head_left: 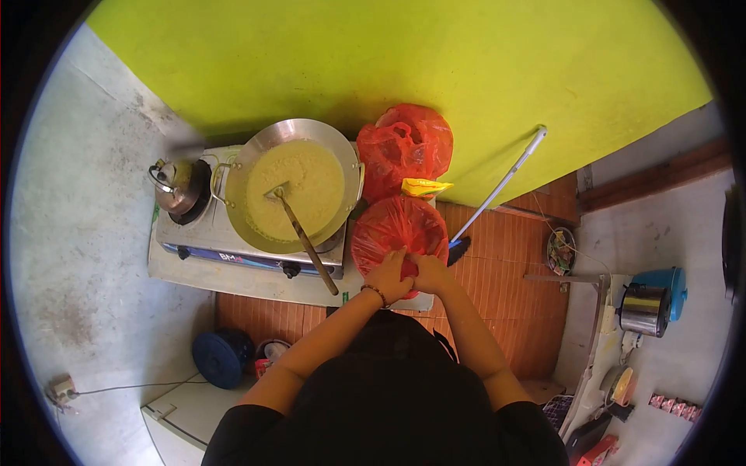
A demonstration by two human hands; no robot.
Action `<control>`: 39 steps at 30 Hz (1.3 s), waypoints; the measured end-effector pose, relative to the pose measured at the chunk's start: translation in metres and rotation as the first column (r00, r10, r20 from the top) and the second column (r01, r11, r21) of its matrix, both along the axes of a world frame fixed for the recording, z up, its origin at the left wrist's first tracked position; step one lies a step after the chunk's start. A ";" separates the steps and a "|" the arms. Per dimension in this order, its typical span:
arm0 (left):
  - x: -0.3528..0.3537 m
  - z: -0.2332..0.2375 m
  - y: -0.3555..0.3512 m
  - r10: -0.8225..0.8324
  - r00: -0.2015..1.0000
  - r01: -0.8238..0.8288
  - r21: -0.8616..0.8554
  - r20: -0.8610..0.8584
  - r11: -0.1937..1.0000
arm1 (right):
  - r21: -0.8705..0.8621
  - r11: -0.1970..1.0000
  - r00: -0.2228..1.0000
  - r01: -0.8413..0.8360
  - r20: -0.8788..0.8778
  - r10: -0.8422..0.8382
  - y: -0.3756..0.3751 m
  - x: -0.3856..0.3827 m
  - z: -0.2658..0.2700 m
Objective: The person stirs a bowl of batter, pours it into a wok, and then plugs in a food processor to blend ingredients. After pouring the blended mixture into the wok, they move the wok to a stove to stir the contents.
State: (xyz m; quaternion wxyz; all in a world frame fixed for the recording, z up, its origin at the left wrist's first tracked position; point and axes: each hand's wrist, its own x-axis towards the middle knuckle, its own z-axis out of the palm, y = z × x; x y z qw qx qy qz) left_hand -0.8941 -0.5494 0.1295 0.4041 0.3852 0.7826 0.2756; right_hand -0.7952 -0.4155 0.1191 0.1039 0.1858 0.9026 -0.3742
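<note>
Both hands meet at the near edge of a red plastic bag (398, 227), which is stretched over something round to the right of the stove. My left hand (391, 277), with a bracelet at the wrist, has its fingers closed on the gathered plastic. Close against it, my right hand (430, 273) grips the same bag. Behind this one sits a second red bag (408, 147) with its handles up. A yellow packet (425, 187) lies between the two bags. What the bags contain cannot be made out.
A large wok (297, 128) of pale, thick food with a wooden-handled ladle (303, 237) in it stands on the stove (225, 245). A kettle (177, 186) is at left. A broom (505, 180) leans on the green wall. Pots hang at right.
</note>
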 end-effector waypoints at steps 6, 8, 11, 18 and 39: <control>0.012 -0.006 -0.011 -0.016 0.990 0.002 -0.101 -0.137 0.995 | -0.175 0.982 0.995 0.075 -0.046 -0.085 0.007 -0.002 -0.006; 0.017 -0.014 -0.012 0.028 0.963 -0.045 -0.057 -0.269 0.997 | -0.024 0.998 0.988 0.056 -0.141 -0.059 0.004 -0.003 -0.022; 0.014 -0.021 -0.020 0.068 0.939 -0.072 0.002 -0.336 0.997 | 0.206 0.970 0.985 0.129 0.084 -0.149 0.002 -0.009 -0.004; 0.021 -0.014 -0.056 0.230 0.890 -0.167 0.187 -0.393 0.968 | 0.460 0.873 0.979 0.164 0.030 -0.200 0.019 0.000 -0.001; 0.024 -0.014 -0.087 0.094 0.840 -0.112 -0.001 -0.534 0.994 | 0.429 0.886 0.971 -0.176 0.222 0.086 -0.006 0.035 0.019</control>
